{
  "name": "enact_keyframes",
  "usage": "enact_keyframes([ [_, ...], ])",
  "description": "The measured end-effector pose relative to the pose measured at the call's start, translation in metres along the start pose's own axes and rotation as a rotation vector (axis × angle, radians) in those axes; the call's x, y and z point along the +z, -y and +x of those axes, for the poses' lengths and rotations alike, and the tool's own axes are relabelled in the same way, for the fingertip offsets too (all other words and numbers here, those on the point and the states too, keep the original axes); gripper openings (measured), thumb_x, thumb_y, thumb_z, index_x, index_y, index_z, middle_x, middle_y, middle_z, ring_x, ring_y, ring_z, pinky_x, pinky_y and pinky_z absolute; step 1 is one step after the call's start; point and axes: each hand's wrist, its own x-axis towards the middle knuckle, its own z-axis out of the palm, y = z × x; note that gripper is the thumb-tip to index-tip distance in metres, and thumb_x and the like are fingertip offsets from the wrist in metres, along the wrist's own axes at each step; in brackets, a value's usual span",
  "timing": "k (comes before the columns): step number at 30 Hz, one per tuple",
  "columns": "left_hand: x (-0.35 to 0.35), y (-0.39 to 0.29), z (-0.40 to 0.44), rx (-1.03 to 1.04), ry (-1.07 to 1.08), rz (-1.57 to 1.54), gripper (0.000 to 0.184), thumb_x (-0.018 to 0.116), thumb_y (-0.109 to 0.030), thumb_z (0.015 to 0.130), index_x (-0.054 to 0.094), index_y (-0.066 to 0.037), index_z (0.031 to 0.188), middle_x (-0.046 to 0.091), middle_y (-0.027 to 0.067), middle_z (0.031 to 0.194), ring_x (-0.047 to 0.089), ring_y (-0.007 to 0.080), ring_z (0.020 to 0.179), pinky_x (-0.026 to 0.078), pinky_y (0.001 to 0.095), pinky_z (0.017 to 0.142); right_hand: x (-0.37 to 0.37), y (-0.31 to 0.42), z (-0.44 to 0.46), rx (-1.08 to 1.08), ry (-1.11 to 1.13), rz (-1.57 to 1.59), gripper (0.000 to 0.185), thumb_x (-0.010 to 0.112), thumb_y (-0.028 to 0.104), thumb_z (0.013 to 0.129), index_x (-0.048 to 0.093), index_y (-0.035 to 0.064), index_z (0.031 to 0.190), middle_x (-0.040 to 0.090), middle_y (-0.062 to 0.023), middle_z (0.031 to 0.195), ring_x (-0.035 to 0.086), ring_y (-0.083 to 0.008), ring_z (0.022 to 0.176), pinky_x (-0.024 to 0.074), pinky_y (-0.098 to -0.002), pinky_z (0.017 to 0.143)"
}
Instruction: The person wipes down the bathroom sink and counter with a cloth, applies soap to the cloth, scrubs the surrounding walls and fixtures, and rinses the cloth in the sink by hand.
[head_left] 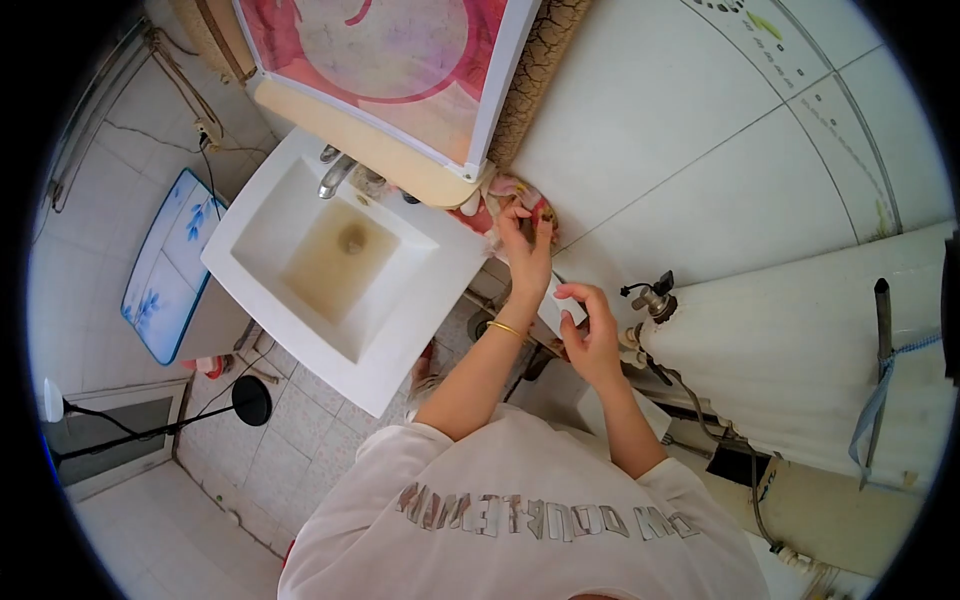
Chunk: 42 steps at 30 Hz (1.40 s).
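Note:
My left hand (530, 255), with a gold bangle at its wrist, reaches up to a pink patterned cloth (474, 217) beside the sink, under the mirror's corner. Its fingers are bent and spread in front of the cloth; whether they touch it is unclear. Lower and to the right, my right hand (592, 335) is open, thumb and index finger curved apart with nothing visible between them. A white box-shaped object (560, 305) lies just behind its fingertips, partly covered by the hand.
The white sink (370, 385) holds cloudy brownish water under a metal faucet (337, 177). Left of it are a blue-edged panel (165, 265) and a black stand with a round disc (251, 400). A valve with hoses (655, 300) sits by a white cover (800, 340) at right.

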Motion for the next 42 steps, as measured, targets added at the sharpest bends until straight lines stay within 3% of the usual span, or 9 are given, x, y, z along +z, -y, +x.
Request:
enact_keyframes([
  [3,0.012,-0.009,-0.008,0.043,0.07,-0.054,0.031,0.057,0.0,0.086,0.038,-0.005,0.11,0.043,0.0082,0.102,0.042,0.0195,0.092,0.038,0.0301,0.087,-0.002,0.007,-0.003,0.094,-0.009,0.11,0.034,0.054,-0.008,0.078,0.054,0.0024,0.111,0.058,-0.0128,0.103,0.057,-0.028,0.099,0.0434,-0.0351,0.091],
  [8,0.03,-0.038,-0.008,0.082,0.164,-0.079,0.033,0.053,0.007,0.082,0.039,-0.005,0.11,0.047,0.013,0.113,0.046,0.0235,0.1,0.036,0.0334,0.095,-0.012,0.009,-0.012,0.099,-0.056,0.079,0.034,0.054,-0.008,0.078,0.054,0.0026,0.111,0.057,-0.0121,0.104,0.056,-0.0266,0.098,0.0431,-0.0326,0.087],
  [14,0.059,-0.132,0.04,0.636,0.311,0.098,0.035,0.05,0.01,0.072,0.046,-0.004,0.104,0.052,0.0243,0.129,0.041,0.0448,0.127,0.024,0.0532,0.112,-0.022,0.01,-0.021,0.134,-0.131,0.081,0.033,0.054,-0.008,0.079,0.055,0.0028,0.11,0.057,-0.0105,0.104,0.056,-0.0229,0.096,0.0436,-0.0308,0.083],
  [22,0.042,-0.043,0.015,0.239,0.089,0.354,0.03,0.048,0.014,0.072,0.043,-0.001,0.097,0.052,0.0256,0.117,0.049,0.0405,0.112,0.039,0.0454,0.094,-0.035,0.005,-0.018,0.055,-0.158,0.066,0.032,0.053,-0.007,0.078,0.054,0.0007,0.109,0.057,-0.0111,0.104,0.056,-0.0228,0.095,0.0439,-0.0319,0.086],
  [29,0.041,-0.067,0.019,0.398,0.165,0.261,0.028,0.05,0.014,0.071,0.043,0.001,0.094,0.053,0.0224,0.102,0.051,0.0409,0.098,0.042,0.043,0.086,-0.03,-0.002,-0.024,0.089,-0.117,0.081,0.032,0.053,-0.007,0.077,0.053,0.0015,0.109,0.057,-0.0118,0.105,0.056,-0.0235,0.096,0.0438,-0.0324,0.087],
  [33,0.058,-0.107,0.034,0.506,0.142,0.338,0.027,0.052,0.011,0.071,0.044,-0.001,0.093,0.056,0.0263,0.114,0.052,0.0444,0.095,0.044,0.046,0.083,-0.036,0.003,-0.02,0.102,-0.132,0.083,0.032,0.053,-0.007,0.078,0.053,0.0017,0.109,0.056,-0.0121,0.106,0.056,-0.0241,0.096,0.0438,-0.0325,0.088],
  [36,0.051,-0.098,0.027,0.299,0.217,0.426,0.027,0.053,0.011,0.072,0.043,-0.001,0.094,0.053,0.0292,0.124,0.05,0.0445,0.101,0.042,0.0473,0.088,-0.039,0.005,-0.021,0.097,-0.128,0.12,0.033,0.053,-0.007,0.077,0.053,0.0016,0.109,0.056,-0.0122,0.105,0.055,-0.0244,0.096,0.0438,-0.0325,0.088],
  [39,0.04,-0.068,0.027,0.426,0.044,0.477,0.026,0.055,0.01,0.072,0.045,0.001,0.094,0.049,0.0181,0.092,0.047,0.038,0.088,0.04,0.0443,0.079,-0.039,0.011,-0.023,0.059,-0.123,0.094,0.033,0.053,-0.007,0.077,0.053,0.0018,0.108,0.056,-0.012,0.105,0.054,-0.0243,0.096,0.0428,-0.0324,0.088],
  [42,0.026,-0.061,0.029,0.426,0.067,0.547,0.025,0.055,0.01,0.072,0.045,0.001,0.094,0.05,0.0175,0.09,0.047,0.0377,0.089,0.04,0.0444,0.079,-0.036,0.013,-0.028,0.067,-0.112,0.101,0.033,0.053,-0.007,0.076,0.053,0.0021,0.108,0.056,-0.0122,0.106,0.053,-0.0247,0.097,0.0416,-0.033,0.088],
])
